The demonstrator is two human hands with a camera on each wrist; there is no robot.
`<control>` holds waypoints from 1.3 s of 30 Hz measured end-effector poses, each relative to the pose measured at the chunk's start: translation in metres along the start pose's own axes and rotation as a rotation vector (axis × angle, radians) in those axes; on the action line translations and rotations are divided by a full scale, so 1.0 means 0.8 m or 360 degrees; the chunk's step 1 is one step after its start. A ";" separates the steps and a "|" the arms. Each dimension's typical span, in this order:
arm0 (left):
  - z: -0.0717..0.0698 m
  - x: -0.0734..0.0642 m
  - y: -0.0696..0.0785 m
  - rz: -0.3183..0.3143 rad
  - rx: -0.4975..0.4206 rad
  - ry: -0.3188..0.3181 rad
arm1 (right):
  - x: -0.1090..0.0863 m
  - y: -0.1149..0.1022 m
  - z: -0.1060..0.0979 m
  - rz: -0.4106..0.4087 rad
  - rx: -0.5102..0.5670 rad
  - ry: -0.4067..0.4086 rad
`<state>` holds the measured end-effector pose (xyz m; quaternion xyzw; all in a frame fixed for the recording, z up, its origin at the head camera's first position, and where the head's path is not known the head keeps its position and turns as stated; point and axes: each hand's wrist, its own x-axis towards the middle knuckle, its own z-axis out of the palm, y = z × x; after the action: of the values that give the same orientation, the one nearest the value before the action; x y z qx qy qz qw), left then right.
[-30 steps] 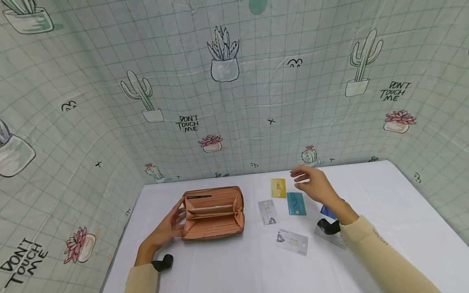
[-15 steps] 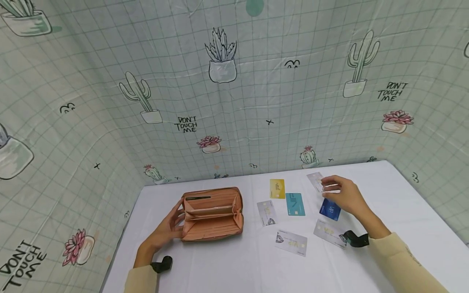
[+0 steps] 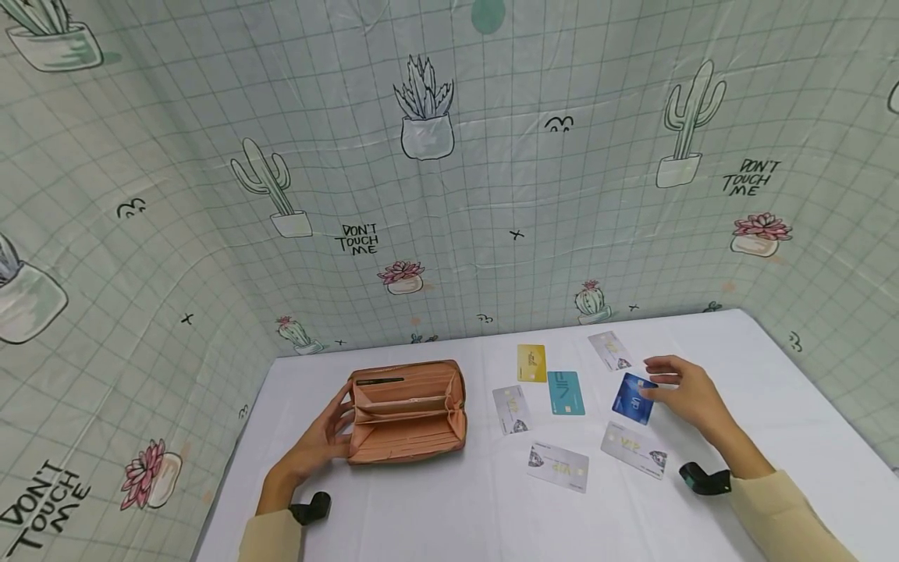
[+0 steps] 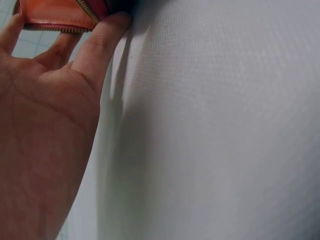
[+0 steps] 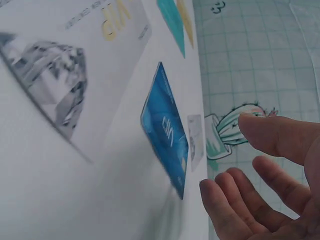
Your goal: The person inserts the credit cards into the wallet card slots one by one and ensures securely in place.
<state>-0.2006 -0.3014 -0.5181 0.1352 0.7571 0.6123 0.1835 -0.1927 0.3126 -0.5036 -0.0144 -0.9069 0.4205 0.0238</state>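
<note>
An orange-brown zip wallet (image 3: pixel 407 446) lies opened out on the left of the table, its inner pockets showing. My left hand (image 3: pixel 319 441) holds its left edge, thumb at the near corner and fingers behind; in the left wrist view the thumb (image 4: pixel 97 55) and fingers meet the wallet's zipped edge (image 4: pixel 60 17). At the right, my right hand (image 3: pixel 691 398) hovers by a blue VIP card (image 3: pixel 628 400), its thumb overlapping the card's right side in the head view. In the right wrist view its fingers (image 5: pixel 245 200) are loosely bent, apart from the blue card.
Around the blue card lie several others: a yellow card (image 3: pixel 531 364), a teal card (image 3: pixel 566 393), and silver VIP cards, one at the back (image 3: pixel 609 351). A patterned cloth wall (image 3: pixel 485 281) rises along the table's far edge.
My right hand has drawn back to the right and nearer, uncovering the back silver card and most of the blue card. The left hand and wallet stay in place.
</note>
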 end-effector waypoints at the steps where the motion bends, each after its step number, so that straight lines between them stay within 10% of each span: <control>1: 0.000 0.000 0.000 -0.0005 0.0003 0.0003 | -0.001 0.001 0.000 0.0019 -0.0006 -0.0006; 39: -0.003 0.000 0.009 -0.0091 0.0078 0.0047 | 0.004 0.007 0.017 0.0087 -0.0439 -0.0148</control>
<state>-0.2017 -0.3022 -0.5106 0.1088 0.7780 0.5901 0.1862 -0.1967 0.3062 -0.5163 -0.0227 -0.9554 0.2927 -0.0318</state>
